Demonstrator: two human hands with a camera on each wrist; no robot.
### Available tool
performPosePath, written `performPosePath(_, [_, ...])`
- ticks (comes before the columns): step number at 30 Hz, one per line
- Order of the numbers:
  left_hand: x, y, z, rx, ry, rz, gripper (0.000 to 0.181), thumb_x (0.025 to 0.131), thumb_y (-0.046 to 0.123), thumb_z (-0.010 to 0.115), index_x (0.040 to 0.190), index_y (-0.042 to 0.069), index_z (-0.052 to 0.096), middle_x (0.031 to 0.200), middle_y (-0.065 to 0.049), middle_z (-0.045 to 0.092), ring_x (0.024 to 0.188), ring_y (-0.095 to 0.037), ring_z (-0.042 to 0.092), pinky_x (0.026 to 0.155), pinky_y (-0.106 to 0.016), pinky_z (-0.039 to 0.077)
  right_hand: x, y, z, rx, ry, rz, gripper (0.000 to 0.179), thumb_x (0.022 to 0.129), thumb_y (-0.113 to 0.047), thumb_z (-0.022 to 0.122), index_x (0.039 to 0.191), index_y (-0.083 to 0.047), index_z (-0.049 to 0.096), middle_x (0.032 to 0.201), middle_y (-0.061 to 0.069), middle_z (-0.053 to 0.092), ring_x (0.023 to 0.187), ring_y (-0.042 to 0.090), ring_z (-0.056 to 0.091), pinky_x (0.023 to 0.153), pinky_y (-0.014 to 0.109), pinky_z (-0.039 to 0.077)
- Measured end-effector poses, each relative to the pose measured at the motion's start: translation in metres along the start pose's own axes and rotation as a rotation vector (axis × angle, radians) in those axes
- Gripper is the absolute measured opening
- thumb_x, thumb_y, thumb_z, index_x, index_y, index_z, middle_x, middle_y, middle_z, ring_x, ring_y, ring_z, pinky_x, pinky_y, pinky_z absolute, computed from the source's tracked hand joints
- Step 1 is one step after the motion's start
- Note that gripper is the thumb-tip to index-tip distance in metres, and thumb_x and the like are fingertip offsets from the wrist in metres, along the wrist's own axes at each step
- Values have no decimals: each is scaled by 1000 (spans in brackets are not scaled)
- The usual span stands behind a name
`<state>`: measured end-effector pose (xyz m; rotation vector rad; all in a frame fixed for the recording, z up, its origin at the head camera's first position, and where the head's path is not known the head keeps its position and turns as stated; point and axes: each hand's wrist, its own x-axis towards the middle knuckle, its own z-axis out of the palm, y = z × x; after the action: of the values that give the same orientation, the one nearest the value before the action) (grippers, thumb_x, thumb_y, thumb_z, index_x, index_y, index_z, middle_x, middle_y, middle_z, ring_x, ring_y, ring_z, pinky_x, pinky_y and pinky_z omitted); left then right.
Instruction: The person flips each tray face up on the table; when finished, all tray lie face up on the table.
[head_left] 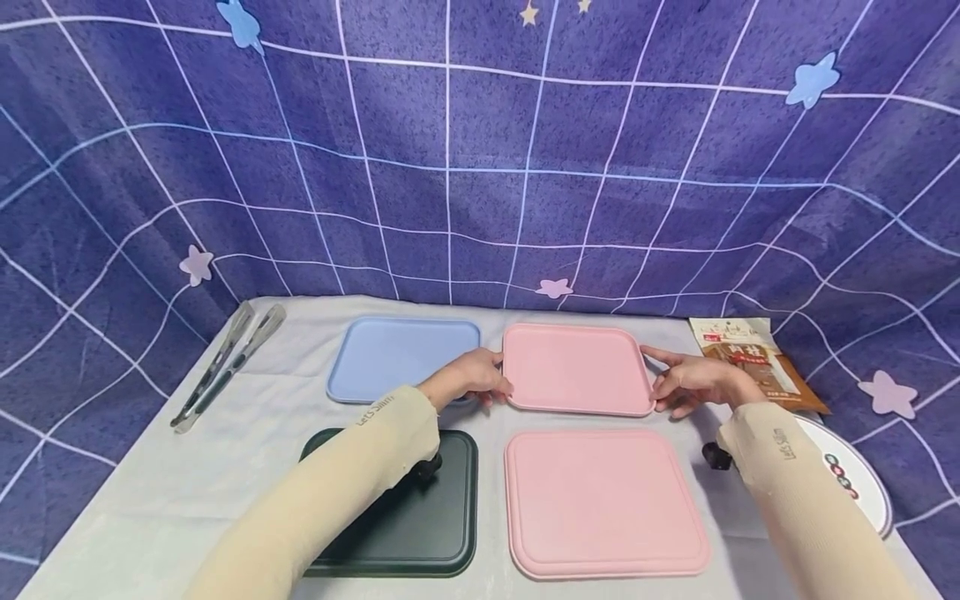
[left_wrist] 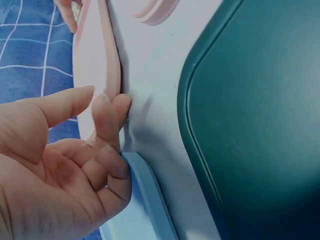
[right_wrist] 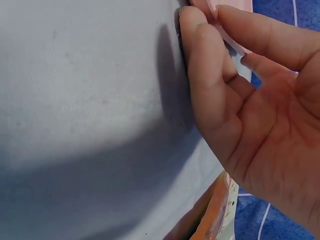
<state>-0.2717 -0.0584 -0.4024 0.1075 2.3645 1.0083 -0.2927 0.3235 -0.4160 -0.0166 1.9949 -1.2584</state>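
A shallow pink tray with a raised rim lies at the back of the table, held between both hands. My left hand grips its left edge, thumb and curled fingertips at the rim, close beside the blue tray. At the right edge, my right hand pinches the rim near the front corner. The left wrist view shows the left fingers bent against the pink rim, just above the blue tray's corner. In the right wrist view, the right thumb and fingers meet at the tray's corner.
A grooved pink board and a dark green one lie in front, the green partly under my left forearm. Tongs lie at far left. A brown-and-white packet and a white round plate are at right. A purple curtain hangs behind.
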Motion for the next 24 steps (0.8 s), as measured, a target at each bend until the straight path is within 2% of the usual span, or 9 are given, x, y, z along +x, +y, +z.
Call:
performPosePath(3, [-8, -3, -4, 37, -5, 37, 78, 92, 20, 70, 158, 8, 29, 93, -12, 77, 55, -12, 65, 46, -21, 33, -4, -1, 4, -35, 23, 2, 106, 90, -4, 65, 161, -20, -13, 96, 6, 72, 79, 16, 69, 66, 36, 60])
performPosePath(6, [-25, -4, -15, 97, -7, 93, 73, 93, 22, 67, 156, 7, 35, 98, -13, 77, 65, -18, 70, 50, -22, 39, -13, -7, 8, -109, 70, -17, 104, 93, -12, 66, 161, -18, -12, 102, 9, 75, 85, 21, 69, 68, 39, 60])
performPosePath(10, [-56, -6, -41, 204, 0, 171, 63, 95, 28, 63, 152, 7, 43, 100, -12, 76, 71, -21, 70, 72, -27, 52, -29, -26, 14, -193, 125, -89, 96, 95, -17, 64, 163, -20, -4, 115, 20, 67, 93, 29, 68, 71, 45, 60])
performPosePath(12, [-70, -9, -57, 257, 5, 202, 60, 97, 31, 61, 150, 7, 46, 97, -10, 75, 74, -21, 69, 82, -29, 52, -36, -40, 19, -214, 133, -148, 91, 96, -19, 62, 163, -21, 0, 120, 25, 61, 94, 30, 67, 71, 47, 60])
performPosePath(14, [-85, -16, -71, 315, 28, 228, 57, 98, 34, 59, 148, 8, 49, 103, -10, 74, 84, -21, 70, 90, -34, 52, -42, -53, 29, -219, 129, -217, 88, 98, -17, 61, 163, -21, 3, 125, 30, 55, 94, 32, 66, 71, 49, 60])
performPosePath(16, [-100, -27, -82, 362, 59, 249, 56, 99, 35, 58, 147, 8, 51, 111, -11, 73, 94, -21, 69, 92, -38, 52, -47, -64, 46, -242, 126, -278, 84, 98, -16, 60, 163, -19, 6, 125, 30, 53, 91, 31, 67, 69, 51, 60])
performPosePath(19, [-126, -50, -93, 398, 108, 257, 55, 99, 36, 58, 145, 5, 53, 121, -14, 70, 105, -23, 67, 93, -42, 52, -53, -74, 82, -284, 109, -343, 79, 99, -17, 59, 163, -16, 12, 121, 28, 55, 88, 31, 67, 66, 54, 59])
performPosePath(21, [-143, -68, -100, 393, 131, 253, 57, 99, 36, 59, 145, 2, 52, 116, -12, 71, 102, -22, 67, 88, -41, 53, -57, -79, 108, -304, 78, -361, 78, 99, -19, 60, 162, -16, 14, 119, 26, 57, 85, 30, 67, 64, 55, 59])
performPosePath(24, [-167, -95, -108, 354, 144, 239, 62, 99, 37, 61, 146, -1, 49, 106, -7, 72, 94, -16, 65, 79, -35, 52, -62, -86, 145, -271, -7, -371, 78, 99, -21, 61, 162, -15, 15, 117, 25, 59, 85, 31, 68, 63, 54, 59])
